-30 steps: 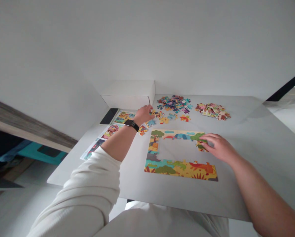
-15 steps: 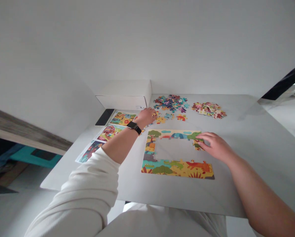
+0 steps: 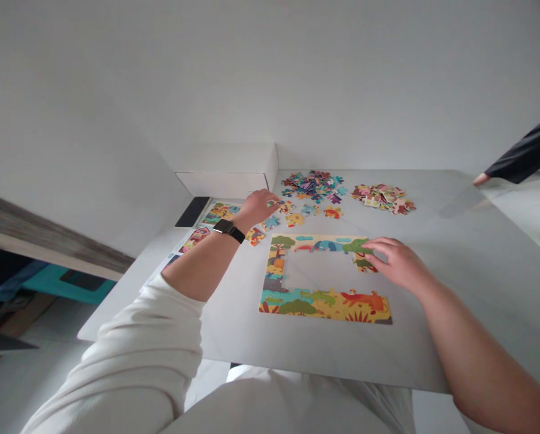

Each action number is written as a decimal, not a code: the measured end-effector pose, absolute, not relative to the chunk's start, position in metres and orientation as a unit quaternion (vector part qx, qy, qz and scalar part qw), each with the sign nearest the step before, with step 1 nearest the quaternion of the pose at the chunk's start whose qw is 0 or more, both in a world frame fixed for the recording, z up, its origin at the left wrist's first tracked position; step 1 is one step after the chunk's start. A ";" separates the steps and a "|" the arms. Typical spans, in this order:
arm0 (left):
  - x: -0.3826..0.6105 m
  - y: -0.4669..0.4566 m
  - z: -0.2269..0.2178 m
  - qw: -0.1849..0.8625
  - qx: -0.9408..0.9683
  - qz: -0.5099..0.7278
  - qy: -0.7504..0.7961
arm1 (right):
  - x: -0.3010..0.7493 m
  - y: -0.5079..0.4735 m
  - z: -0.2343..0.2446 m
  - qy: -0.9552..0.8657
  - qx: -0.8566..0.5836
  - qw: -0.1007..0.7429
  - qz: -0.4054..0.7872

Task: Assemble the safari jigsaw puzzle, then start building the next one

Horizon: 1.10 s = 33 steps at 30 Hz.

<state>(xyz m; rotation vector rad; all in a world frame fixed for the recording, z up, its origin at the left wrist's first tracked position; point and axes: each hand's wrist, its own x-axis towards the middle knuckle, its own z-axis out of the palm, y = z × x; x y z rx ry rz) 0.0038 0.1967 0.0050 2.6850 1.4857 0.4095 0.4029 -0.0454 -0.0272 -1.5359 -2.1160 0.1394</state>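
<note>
A partly joined jigsaw puzzle (image 3: pixel 297 308) with animals and trees lies on the table as a frame around a bare middle; its right side has a gap. My right hand (image 3: pixel 399 263) rests at the upper right corner, fingers apart, fingertips touching the joined pieces by the green tree. My left hand (image 3: pixel 257 208), wearing a black watch, is behind the puzzle at the left. Its fingers are closed on a small puzzle piece (image 3: pixel 274 203), mostly covered by the fingertips. Close by lie loose pieces: a yellow piece (image 3: pixel 294 220), a blue piece (image 3: pixel 270 223) and an orange-red piece (image 3: pixel 332 212).
Behind are a dark multicoloured pile of pieces (image 3: pixel 314 185) and a pink-and-cream pile (image 3: pixel 383 199). A white box (image 3: pixel 225 163) stands by the wall. Picture sheets (image 3: pixel 195 240) and a dark phone-like slab (image 3: pixel 192 212) lie left. Another person's dark sleeve (image 3: pixel 530 150) reaches in at right.
My left hand has moved left and slightly back, uncovering several loose pieces. The right hand has barely moved. At the far right, the other person's fingers now show beyond the dark sleeve.
</note>
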 end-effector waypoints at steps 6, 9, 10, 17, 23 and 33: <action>-0.043 0.190 0.023 0.045 0.845 0.143 0.513 | 0.403 -0.045 -0.027 -0.769 -0.583 0.258 0.047; -0.065 0.182 0.022 0.048 0.833 0.140 0.533 | 0.403 -0.045 -0.028 -0.765 -0.588 0.259 0.046; -0.072 0.179 0.020 0.049 0.833 0.136 0.534 | 0.403 -0.045 -0.029 -0.764 -0.590 0.260 0.044; -0.104 0.166 0.002 0.046 0.836 0.104 0.537 | 0.403 -0.044 -0.033 -0.756 -0.602 0.253 0.043; -0.110 0.159 0.003 0.032 0.832 0.082 0.548 | 0.402 -0.044 -0.033 -0.757 -0.603 0.248 0.049; -0.075 0.116 -0.001 0.093 0.831 0.008 0.548 | 0.403 -0.044 -0.030 -0.746 -0.610 0.260 0.057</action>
